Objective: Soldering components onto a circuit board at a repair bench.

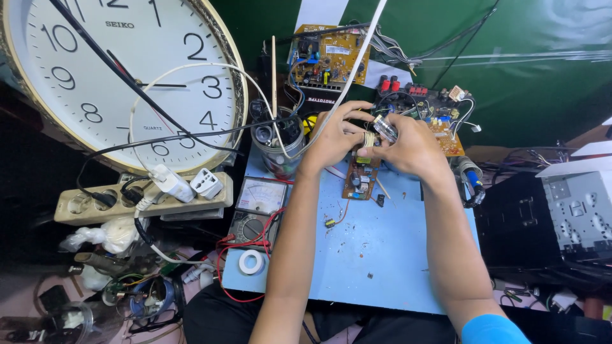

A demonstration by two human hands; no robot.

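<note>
While hands work nearby, clear jar (pixel 278 153) crammed with tools (pixel 262 121)

Blue work mat (pixel 389 255), small brown circuit board (pixel 360 180), analog multimeter (pixel 258 207), white tape roll (pixel 251 262)

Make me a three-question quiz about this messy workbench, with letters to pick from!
1. Where is the big wall clock?
A. upper left, behind the power strip
B. lower right
C. under the blue mat

2. What colour is the roll of tape?
A. green
B. white
C. black

3. What are the left hand and right hand doing?
A. resting flat, far apart
B. both out of sight
C. close together, holding small parts above a little circuit board

Answers: 1 A, the clock leans behind the strip; 2 B, the roll looks white; 3 C, the fingers meet above the board.
</note>
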